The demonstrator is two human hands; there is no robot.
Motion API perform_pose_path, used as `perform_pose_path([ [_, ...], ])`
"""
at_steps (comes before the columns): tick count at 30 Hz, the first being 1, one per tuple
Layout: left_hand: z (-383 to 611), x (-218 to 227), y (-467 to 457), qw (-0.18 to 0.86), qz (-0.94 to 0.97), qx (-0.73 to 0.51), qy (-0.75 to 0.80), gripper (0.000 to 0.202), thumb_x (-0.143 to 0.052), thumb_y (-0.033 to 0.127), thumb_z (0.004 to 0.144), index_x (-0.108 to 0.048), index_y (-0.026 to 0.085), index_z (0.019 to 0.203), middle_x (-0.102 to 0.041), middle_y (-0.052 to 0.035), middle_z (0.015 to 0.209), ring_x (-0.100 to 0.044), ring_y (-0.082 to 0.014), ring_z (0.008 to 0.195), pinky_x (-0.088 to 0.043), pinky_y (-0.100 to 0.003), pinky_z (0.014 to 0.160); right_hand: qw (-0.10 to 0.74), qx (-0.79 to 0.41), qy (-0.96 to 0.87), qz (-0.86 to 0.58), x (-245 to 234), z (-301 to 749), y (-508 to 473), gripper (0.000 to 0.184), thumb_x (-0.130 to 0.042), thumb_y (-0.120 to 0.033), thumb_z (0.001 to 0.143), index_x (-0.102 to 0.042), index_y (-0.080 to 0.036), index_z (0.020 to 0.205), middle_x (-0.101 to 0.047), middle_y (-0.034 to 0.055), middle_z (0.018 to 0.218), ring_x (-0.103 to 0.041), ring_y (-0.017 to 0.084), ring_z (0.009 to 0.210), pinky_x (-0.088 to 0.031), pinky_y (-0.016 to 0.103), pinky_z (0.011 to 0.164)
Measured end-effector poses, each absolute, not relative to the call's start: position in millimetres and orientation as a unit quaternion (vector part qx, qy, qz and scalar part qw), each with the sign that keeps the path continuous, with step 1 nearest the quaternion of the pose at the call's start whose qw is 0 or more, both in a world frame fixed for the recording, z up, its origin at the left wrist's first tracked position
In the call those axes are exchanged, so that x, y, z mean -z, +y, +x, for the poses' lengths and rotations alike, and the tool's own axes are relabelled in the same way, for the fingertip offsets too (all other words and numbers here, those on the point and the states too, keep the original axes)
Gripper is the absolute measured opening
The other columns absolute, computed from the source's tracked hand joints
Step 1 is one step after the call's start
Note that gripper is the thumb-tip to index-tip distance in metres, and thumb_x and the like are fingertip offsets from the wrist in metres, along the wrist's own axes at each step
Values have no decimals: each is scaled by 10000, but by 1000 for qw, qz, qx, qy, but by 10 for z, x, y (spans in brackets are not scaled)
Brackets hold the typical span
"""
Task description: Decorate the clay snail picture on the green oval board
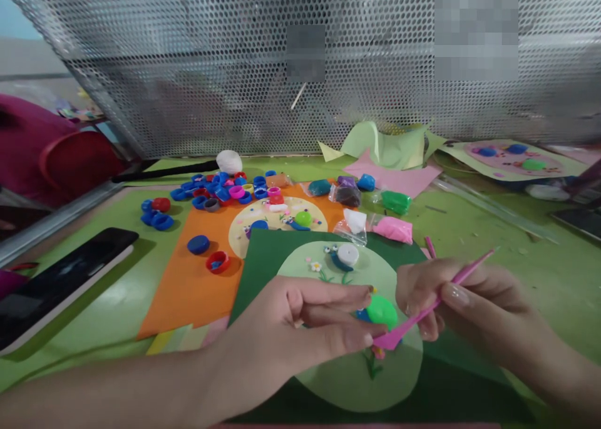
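Right hand (464,297): one. Fingers are curled closed around one pink tool (422,316), held diagonally with its broad end toward the near left. A second pink stick (431,247) shows just beyond this hand; whether it is gripped cannot be told.

Left hand (310,341): one. It is partly open, fingers extended, with the thumb tip at the tool's broad end. Whether it grips anything cannot be told.

Work surface: one dark green sheet (263,260) bearing one light green panel (338,385), below both hands. The panel carries two capped figures: one with a white cap (348,253) at the far side, one with a green cap (381,311) between the hands, partly covered by the tool. One white flower (315,267) lies left of the white cap.

Left of the dark green sheet: one orange sheet (173,291), with two separate caps at its left part, one blue cap (198,245) and one red cap (218,262). The far cap pile (223,191) overlaps too much to count.

Far side: eight clay portions, including one pink packet (394,230) and one green packet (395,201). Left side: one phone (66,279).
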State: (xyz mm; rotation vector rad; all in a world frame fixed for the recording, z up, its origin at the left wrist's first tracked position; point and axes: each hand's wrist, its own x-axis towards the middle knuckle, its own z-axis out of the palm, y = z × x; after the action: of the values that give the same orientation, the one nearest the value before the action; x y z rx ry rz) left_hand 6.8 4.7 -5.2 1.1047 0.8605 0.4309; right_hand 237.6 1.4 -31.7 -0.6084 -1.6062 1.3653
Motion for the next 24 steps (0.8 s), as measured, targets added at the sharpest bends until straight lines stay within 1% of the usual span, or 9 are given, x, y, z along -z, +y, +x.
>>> perform_pose_path([
  [2, 80, 55, 57, 748, 496, -197, 393, 320, -712, 328, 747, -649, 320, 1061, -703, 46, 1019, -608, -171, 1059, -359, -301, 1041, 455, -552, -654, -247, 303, 2367, 16, 222, -452, -296, 948, -672, -270, 964, -622, 9, 683, -570, 123, 616, -423, 226, 532],
  [5, 98, 52, 77, 756, 477, -206, 399, 325, -726, 320, 732, -653, 309, 1049, -696, 45, 1040, -608, -161, 1057, -435, -252, 961, 454, -548, -657, -248, 282, 2357, 26, 231, -456, -298, 945, -681, -249, 930, -610, 9, 655, -559, 117, 602, -418, 210, 512],
  [7, 98, 51, 86, 751, 474, -204, 412, 348, -742, 323, 711, -653, 301, 1047, -697, 37, 1041, -618, -168, 1040, -455, -255, 936, 453, -546, -659, -250, 272, 2357, 27, 228, -463, -293, 941, -684, -242, 920, -611, 13, 655, -553, 118, 590, -420, 208, 506],
  [10, 85, 52, 85, 749, 470, -203, 421, 373, -760, 314, 689, -654, 288, 1046, -709, 22, 1009, -621, -185, 1036, -450, -283, 945, 452, -543, -660, -256, 258, 2356, 13, 219, -473, -295, 934, -685, -246, 909, -618, 20, 666, -552, 126, 585, -425, 218, 508],
  [15, 79, 47, 81, 754, 470, -221, 403, 344, -750, 305, 706, -658, 269, 1036, -733, 21, 918, -639, -149, 1001, -452, -223, 919, 450, -522, -674, -265, 221, 2312, 1, 215, -475, -294, 933, -685, -244, 929, -627, 21, 669, -565, 128, 585, -433, 216, 506],
  [20, 83, 59, 85, 757, 466, -230, 396, 364, -764, 273, 694, -654, 263, 1040, -731, 10, 923, -653, -153, 972, -471, -233, 884, 452, -504, -683, -273, 207, 2282, 0, 224, -465, -288, 938, -682, -242, 913, -634, 15, 676, -566, 119, 594, -435, 199, 503],
  [24, 81, 61, 73, 753, 466, -232, 402, 373, -772, 275, 685, -652, 279, 1038, -729, 16, 931, -649, -154, 979, -453, -256, 910, 456, -503, -685, -263, 207, 2272, -7, 216, -462, -278, 939, -677, -255, 925, -639, 8, 690, -579, 119, 599, -451, 204, 512],
])
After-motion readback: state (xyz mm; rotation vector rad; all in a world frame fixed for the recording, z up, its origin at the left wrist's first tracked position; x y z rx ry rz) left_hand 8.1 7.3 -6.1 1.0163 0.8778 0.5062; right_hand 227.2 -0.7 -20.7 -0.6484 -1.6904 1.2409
